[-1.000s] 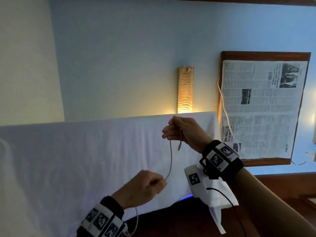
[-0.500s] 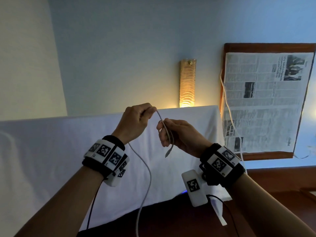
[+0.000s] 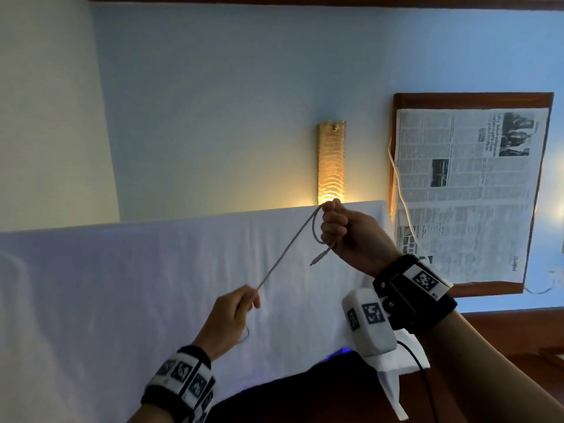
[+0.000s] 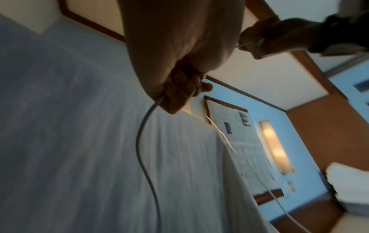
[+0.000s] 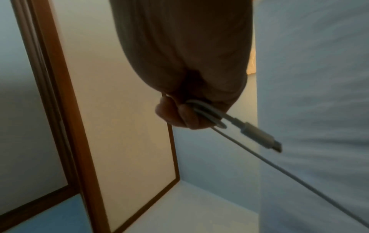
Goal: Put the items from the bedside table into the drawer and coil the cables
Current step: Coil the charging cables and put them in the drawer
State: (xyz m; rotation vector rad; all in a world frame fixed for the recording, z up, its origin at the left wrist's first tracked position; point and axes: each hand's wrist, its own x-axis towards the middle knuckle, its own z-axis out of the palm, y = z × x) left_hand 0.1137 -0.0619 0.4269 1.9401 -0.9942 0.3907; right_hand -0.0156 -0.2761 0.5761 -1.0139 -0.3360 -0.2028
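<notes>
Cable stretches taut between left hand and right hand.

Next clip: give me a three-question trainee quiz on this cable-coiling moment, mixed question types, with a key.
1. True or false: the right hand holds loops of the grey cable with its plug end sticking out free.
2. Which hand pinches the straight run of cable lower down? A) left hand B) right hand C) neither
3. Fill in: between the two hands the cable runs ____ (taut or slack).

Key: 1 true; 2 A; 3 taut.
</notes>
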